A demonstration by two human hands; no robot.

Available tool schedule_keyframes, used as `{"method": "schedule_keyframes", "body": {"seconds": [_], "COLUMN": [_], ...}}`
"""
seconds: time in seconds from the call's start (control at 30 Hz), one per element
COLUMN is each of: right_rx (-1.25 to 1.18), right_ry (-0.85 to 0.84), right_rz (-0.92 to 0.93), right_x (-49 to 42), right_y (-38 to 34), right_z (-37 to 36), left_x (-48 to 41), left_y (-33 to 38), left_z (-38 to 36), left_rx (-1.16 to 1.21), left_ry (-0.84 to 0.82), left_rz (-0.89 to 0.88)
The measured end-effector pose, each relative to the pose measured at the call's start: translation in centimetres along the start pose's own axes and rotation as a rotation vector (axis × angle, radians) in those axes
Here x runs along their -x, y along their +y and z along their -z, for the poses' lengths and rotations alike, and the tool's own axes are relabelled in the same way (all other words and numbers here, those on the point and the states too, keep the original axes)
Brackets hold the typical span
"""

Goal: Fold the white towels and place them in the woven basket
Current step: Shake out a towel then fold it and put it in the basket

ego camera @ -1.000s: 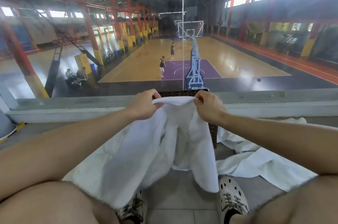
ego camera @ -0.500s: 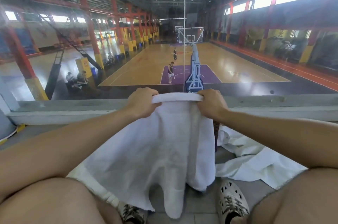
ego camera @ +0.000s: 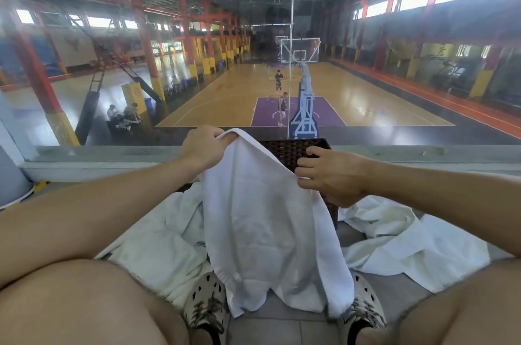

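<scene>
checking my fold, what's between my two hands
Head view: the white cloth towel slopes from the left hand to the right hand; the dark woven basket shows behind it.

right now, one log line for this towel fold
towel: held up, hanging; left hand: grips top corner; right hand: at right edge, grip unclear; woven basket: behind towel; loose towels: floor

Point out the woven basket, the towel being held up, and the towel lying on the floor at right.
woven basket (ego camera: 284, 151): head view, dark wicker front wall.
held towel (ego camera: 267, 232): head view, middle of the hanging cloth.
floor towel (ego camera: 408, 248): head view, middle of the crumpled cloth.
</scene>
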State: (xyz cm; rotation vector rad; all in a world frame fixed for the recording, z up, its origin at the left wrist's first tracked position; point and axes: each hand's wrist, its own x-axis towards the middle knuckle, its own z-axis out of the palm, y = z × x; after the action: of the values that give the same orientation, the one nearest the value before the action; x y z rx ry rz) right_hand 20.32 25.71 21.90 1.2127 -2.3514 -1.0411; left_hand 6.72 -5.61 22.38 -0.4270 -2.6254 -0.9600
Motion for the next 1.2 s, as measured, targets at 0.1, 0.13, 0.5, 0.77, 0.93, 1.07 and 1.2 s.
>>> {"method": "schedule_keyframes", "body": {"seconds": [0.1, 0.13, 0.5, 0.77, 0.93, 1.07, 1.2], "right_rx": [0.112, 0.084, -0.237, -0.353, -0.270, -0.291, -0.455], "right_ry": [0.165, 0.192, 0.362, 0.233, 0.378, 0.433, 0.264], "right_rz": [0.089, 0.163, -0.520, -0.814, -0.865, -1.013, -1.200], "right_x": [-0.7, -1.4, -4.0, -4.1, -3.3, -2.6, -0.6], "right_y": [0.3, -0.2, 1.3, 1.6, 2.4, 3.1, 4.2], "right_z": [0.2, 0.5, 2.6, 3.2, 3.2, 2.9, 2.3], "left_x": [-0.2, 0.0, 2.8, 3.6, 4.3, 4.9, 3.9], "left_y": [-0.3, -0.1, 1.4, 1.8, 2.0, 0.5, 0.0], "left_z": [-0.1, -0.1, -0.8, -2.6, -3.6, -4.1, -2.9], "left_rx": [-0.018, -0.012, -0.086, -0.134, -0.118, -0.238, -0.078], "left_ry": [-0.019, -0.018, -0.099, -0.336, -0.564, -0.645, -0.424], "left_rz": [0.050, 0.048, -0.487, -0.600, -0.444, -0.378, -0.237]}}
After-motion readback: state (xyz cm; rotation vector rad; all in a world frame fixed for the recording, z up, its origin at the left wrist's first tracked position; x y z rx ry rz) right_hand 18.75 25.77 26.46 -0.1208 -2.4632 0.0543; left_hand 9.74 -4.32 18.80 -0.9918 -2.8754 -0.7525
